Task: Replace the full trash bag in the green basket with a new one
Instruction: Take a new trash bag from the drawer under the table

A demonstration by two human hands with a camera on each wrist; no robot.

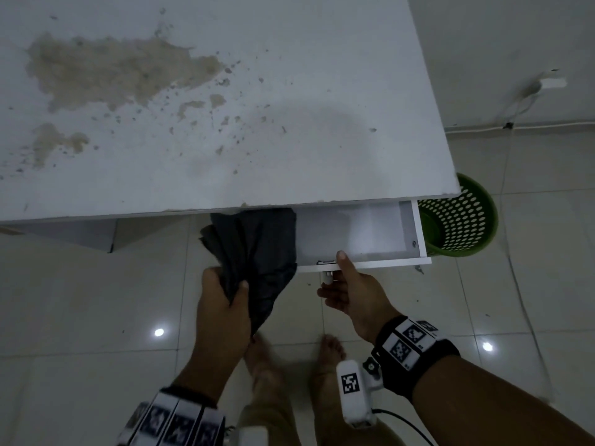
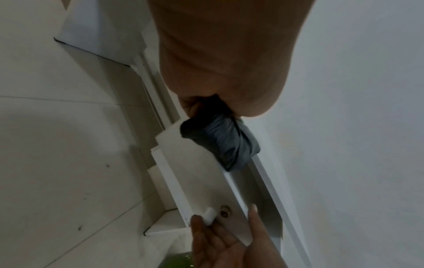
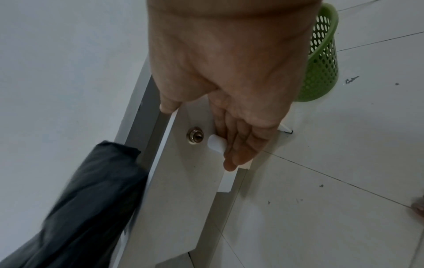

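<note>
The new trash bag (image 1: 257, 252), dark grey and bunched into folds, sits low in the centre of the head view, half out of the open drawer (image 1: 360, 233). Its upper end is under the worktop's (image 1: 225, 107) front edge, its lower end drapes over the drawer front. The left hand (image 1: 222, 300) has fingers and thumb curled round the bag's lower folds, gripping it, apparently to lift it clear of the drawer.

The right hand (image 1: 347, 284), just right of the bag, is on the white drawer front: the thumb lies over the top edge and the nearly straight fingers lie against the small white knob (image 3: 215, 144) beside the brass lock (image 3: 195, 135). This looks like a steadying hold, keeping the drawer open, or ready to push it shut. The right wrist view shows the fingers extended rather than wrapped round the knob.

The green basket (image 1: 463, 217), perforated plastic, stands on the tiled floor (image 1: 96, 300) at the right of the head view, just beyond the drawer's side and partly under the worktop corner. No bag shows over the part of the rim that can be seen, though most of the inside is hidden, so lining it seems to be the step ahead. The worktop fills the upper left, marked by brownish stains.
</note>
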